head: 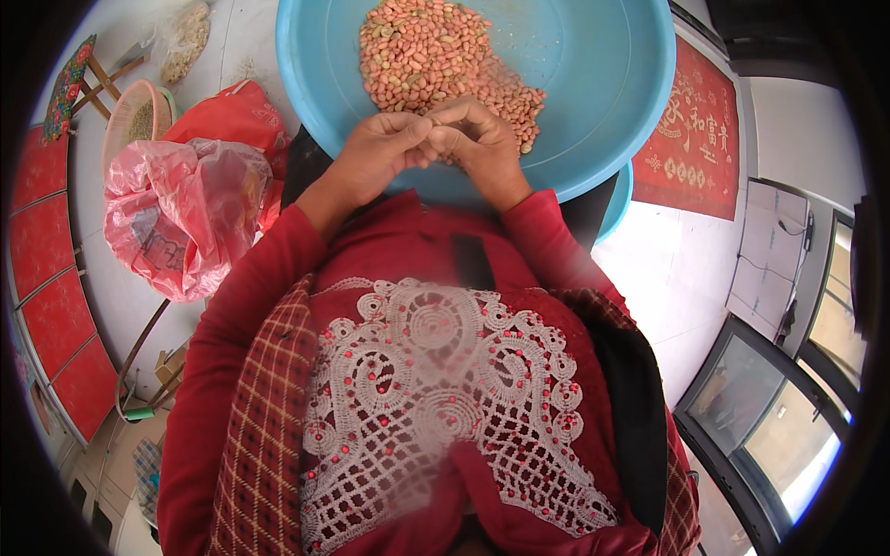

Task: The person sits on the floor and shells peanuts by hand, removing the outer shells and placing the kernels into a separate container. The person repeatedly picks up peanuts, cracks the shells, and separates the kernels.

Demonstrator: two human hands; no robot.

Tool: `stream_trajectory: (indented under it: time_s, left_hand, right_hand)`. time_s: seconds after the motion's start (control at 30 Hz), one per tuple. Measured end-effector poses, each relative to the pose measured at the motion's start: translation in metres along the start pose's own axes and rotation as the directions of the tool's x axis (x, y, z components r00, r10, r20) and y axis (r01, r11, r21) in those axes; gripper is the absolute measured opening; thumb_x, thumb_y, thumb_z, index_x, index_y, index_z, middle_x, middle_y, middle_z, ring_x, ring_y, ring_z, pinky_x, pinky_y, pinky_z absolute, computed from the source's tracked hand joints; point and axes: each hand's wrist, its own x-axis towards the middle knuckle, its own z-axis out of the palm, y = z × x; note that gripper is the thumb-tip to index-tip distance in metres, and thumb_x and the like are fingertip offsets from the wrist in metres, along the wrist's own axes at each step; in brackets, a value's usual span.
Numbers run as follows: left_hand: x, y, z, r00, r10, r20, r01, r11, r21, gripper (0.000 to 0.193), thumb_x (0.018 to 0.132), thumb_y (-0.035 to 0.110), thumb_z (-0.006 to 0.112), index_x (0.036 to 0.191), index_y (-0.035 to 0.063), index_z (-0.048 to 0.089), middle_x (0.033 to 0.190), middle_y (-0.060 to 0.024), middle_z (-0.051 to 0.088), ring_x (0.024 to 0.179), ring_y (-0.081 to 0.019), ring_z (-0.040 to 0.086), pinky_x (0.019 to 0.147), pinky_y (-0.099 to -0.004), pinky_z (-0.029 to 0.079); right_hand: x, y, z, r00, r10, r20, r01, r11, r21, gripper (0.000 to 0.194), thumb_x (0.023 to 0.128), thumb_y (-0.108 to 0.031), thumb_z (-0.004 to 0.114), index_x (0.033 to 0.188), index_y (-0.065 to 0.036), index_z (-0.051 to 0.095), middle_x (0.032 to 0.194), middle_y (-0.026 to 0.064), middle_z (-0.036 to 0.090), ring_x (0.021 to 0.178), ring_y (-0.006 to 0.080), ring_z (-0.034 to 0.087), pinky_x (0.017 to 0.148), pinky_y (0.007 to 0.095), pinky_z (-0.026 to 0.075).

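Observation:
A wide blue plastic basin point(591, 90) rests across my lap, with a heap of shelled pink-skinned peanuts point(425, 55) in its left and middle part. Over the basin's near side, my left hand point(379, 149) and my right hand point(487, 149) meet, thumbs and fingertips pinched together. Between the fingertips is a small brownish piece point(436, 122), apparently a peanut, mostly hidden by the fingers. The other fingers of both hands are curled in. Some peanuts lie just behind and below the hands.
To the left stand a crumpled pink plastic bag point(184, 215), a red bag point(229, 118), a pink basket point(132, 115) and a folding stool point(76, 90). A clear bag of pale pieces point(186, 42) lies beyond. On the right are a red mat point(688, 132), another blue basin point(615, 205) and a glass door point(758, 417).

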Motion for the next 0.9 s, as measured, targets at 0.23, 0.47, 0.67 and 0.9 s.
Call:
stream_trajectory:
  time_s: [0.23,0.47,0.67,0.9]
  left_hand:
    - [0.001,-0.001,0.004,0.998,0.011,-0.055,-0.009,0.999,0.044,0.026,0.102,0.026,0.06,0.096,0.0022,0.068,0.084,-0.0019,0.064,0.077,-0.0105,0.057,0.069,-0.025,0.048]
    - [0.002,-0.004,0.003,0.998,0.023,-0.066,-0.021,0.999,0.026,0.022,0.102,0.022,0.059,0.099,0.0017,0.067,0.09,-0.0034,0.066,0.078,-0.0108,0.058,0.07,-0.0258,0.047]
    - [0.006,-0.01,0.002,0.991,0.099,-0.094,-0.092,0.992,0.083,0.023,0.102,0.024,0.059,0.097,0.0023,0.067,0.086,-0.0034,0.065,0.076,-0.0105,0.056,0.067,-0.0253,0.045]
    - [0.011,-0.009,0.009,0.977,0.113,-0.183,-0.086,0.985,0.149,0.025,0.103,0.025,0.057,0.096,0.0025,0.066,0.083,-0.0019,0.063,0.073,-0.0101,0.056,0.064,-0.0248,0.046]
  right_hand:
    - [0.003,0.007,0.001,0.998,-0.055,-0.002,0.055,0.998,0.029,0.009,0.093,0.006,0.061,0.101,0.001,0.06,0.1,0.0093,0.065,0.078,0.014,0.065,0.063,0.025,0.052]
    - [0.002,0.001,0.001,1.0,-0.012,0.012,0.012,0.998,-0.068,0.008,0.098,0.0,0.058,0.104,-0.003,0.062,0.1,0.0053,0.065,0.081,0.0116,0.063,0.068,0.0242,0.053]
    - [0.002,0.006,0.005,0.986,0.14,-0.091,-0.131,0.986,0.101,0.004,0.096,0.002,0.057,0.099,0.001,0.06,0.085,0.0096,0.064,0.072,0.0151,0.063,0.064,0.0275,0.053]
    - [0.005,0.012,0.008,0.989,0.088,-0.121,-0.058,0.97,0.236,0.009,0.099,-0.004,0.055,0.105,0.001,0.06,0.084,0.0095,0.064,0.071,0.018,0.063,0.066,0.0327,0.055]
